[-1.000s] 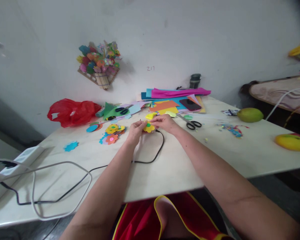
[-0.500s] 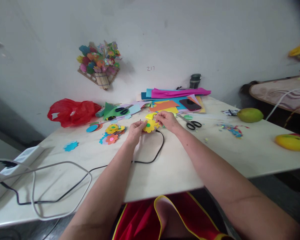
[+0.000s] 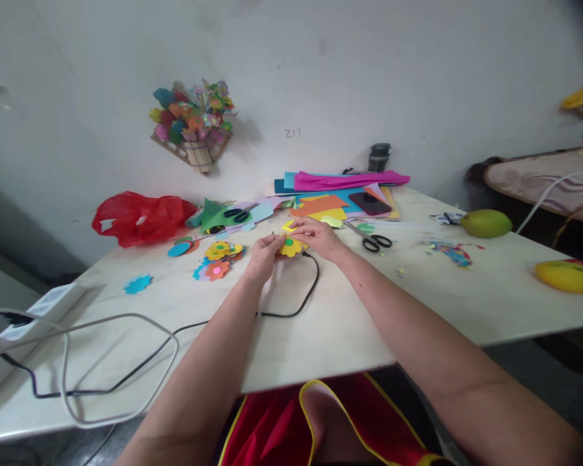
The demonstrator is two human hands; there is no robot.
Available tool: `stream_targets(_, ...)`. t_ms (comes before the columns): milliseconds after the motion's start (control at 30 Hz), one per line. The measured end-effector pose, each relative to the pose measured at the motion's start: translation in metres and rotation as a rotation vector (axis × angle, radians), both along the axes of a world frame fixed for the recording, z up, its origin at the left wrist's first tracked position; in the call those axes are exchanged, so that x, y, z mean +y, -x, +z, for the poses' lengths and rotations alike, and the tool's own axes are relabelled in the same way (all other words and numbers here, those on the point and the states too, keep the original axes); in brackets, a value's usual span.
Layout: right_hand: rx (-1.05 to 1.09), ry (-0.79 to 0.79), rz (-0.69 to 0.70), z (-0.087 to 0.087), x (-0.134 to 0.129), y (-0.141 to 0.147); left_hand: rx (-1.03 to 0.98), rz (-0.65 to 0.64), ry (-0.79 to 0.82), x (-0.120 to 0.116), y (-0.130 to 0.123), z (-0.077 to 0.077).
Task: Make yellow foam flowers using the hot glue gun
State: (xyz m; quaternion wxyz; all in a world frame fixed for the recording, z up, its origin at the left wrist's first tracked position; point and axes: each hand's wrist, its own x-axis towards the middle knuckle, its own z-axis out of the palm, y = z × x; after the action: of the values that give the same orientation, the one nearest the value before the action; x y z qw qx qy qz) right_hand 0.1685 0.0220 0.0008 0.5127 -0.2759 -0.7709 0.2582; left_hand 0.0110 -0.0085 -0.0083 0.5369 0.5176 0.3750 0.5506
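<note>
A yellow paper flower (image 3: 294, 246) with a green round centre is pinched at its left side by my left hand (image 3: 266, 254). My right hand (image 3: 318, 237) reaches over the flower's top edge. Its fingertips are closed close to the left thumb, and whatever they hold is too small to make out. Another yellow piece (image 3: 287, 226) shows just behind the fingers. To the left lies a pile of paper flowers, with a yellow one (image 3: 218, 250) on top and an orange one (image 3: 217, 270) in front. Behind the right hand is a pale yellow-green scrap (image 3: 331, 222).
Black-handled scissors (image 3: 376, 243) lie right of my hands, another pair (image 3: 240, 212) behind on coloured paper. A black cable (image 3: 291, 315) curves below my hands. A phone (image 3: 370, 202), red bag (image 3: 140, 217), power strip (image 3: 53, 299) and green mango (image 3: 486, 223) surround the work area.
My right hand has moved slightly left, its fingertips now over the flower's top edge near the left thumb. The scrap behind it has come into view. My left hand stays put.
</note>
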Motion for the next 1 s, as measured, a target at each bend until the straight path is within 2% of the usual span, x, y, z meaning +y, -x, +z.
stream_targets(167,-0.104,-0.143,-0.034,0.001,0.001,-0.001,0.017,0.018,-0.014,0.001,0.001,-0.001)
stream_targets(467,-0.389,-0.426,-0.228,0.001,-0.005,0.001,-0.003,0.029,-0.004,0.001,0.001,-0.003)
stream_targets(700,-0.506,-0.491,-0.309,0.002,-0.013,0.004,-0.004,0.048,0.004,0.002,-0.001,-0.002)
stream_targets(1000,-0.473,-0.501,-0.365,0.001,-0.015,0.006,-0.020,0.066,-0.036,0.002,-0.003,-0.001)
